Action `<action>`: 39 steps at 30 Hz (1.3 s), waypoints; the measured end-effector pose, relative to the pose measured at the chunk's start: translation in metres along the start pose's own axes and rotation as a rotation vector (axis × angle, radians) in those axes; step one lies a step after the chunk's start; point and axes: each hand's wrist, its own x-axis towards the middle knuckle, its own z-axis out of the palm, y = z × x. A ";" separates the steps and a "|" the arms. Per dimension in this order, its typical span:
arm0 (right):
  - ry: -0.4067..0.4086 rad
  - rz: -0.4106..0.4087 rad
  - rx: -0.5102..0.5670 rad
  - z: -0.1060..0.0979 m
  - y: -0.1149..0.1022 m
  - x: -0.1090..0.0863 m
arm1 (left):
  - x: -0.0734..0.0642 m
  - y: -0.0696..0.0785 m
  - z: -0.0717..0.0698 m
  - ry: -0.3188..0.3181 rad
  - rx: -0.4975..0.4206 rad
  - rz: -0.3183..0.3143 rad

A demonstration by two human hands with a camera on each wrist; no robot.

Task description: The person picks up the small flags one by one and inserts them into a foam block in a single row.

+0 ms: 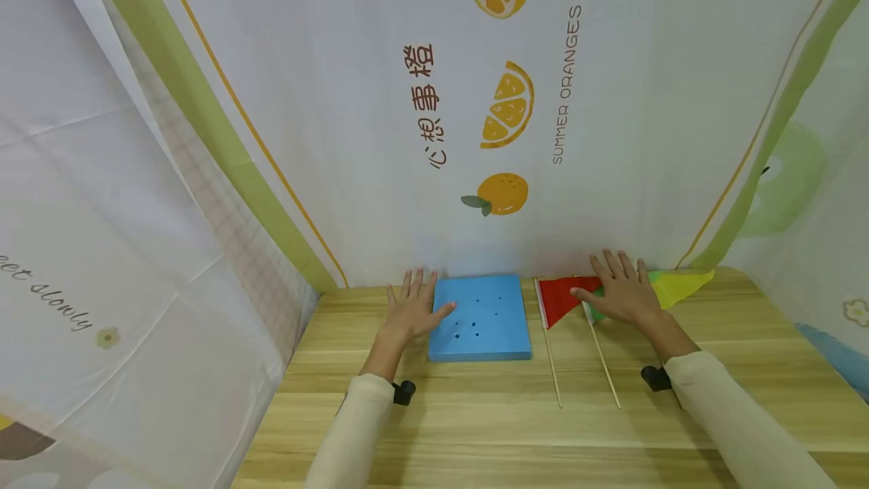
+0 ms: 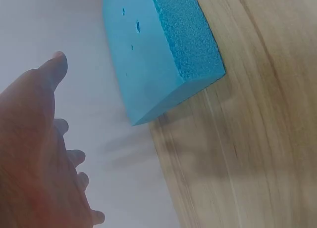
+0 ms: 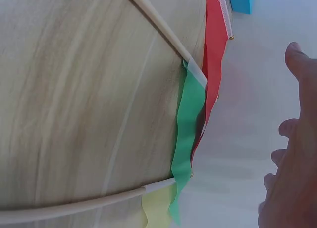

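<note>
A blue foam block [image 1: 485, 342] with several small holes in its top lies flat on the table. My left hand [image 1: 409, 317] spreads its fingers at the block's left side; in the left wrist view, a gap separates the thumb from the foam [image 2: 143, 55]. To the right lie three small pennants on wooden sticks: a red flag [image 1: 560, 300], a green flag [image 3: 189, 121] and a yellow flag [image 1: 682, 287]. Over the green one, my right hand [image 1: 624, 299] is held with fingers spread and nothing gripped, partly covering it in the head view. The right wrist view shows this hand apart from the flags.
The wooden table [image 1: 475, 429] ends at a white curtain [image 1: 339, 96] printed with oranges. More cloth [image 1: 102, 210] hangs on the left. Black straps or mounts [image 1: 403, 392] sit at both wrists.
</note>
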 end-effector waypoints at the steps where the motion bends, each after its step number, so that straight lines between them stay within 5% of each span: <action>1: -0.003 -0.002 0.008 -0.001 -0.001 -0.001 | -0.001 0.000 0.000 0.004 -0.004 0.004; 14: 0.085 -0.057 0.069 0.004 -0.014 -0.016 | -0.018 0.005 0.012 0.046 -0.006 0.071; 25: 0.162 -0.080 0.150 0.012 -0.031 -0.025 | -0.038 0.025 0.026 0.081 0.026 0.180; 39: 0.031 -0.013 0.259 0.039 -0.059 -0.035 | -0.052 0.040 0.051 0.024 0.019 0.235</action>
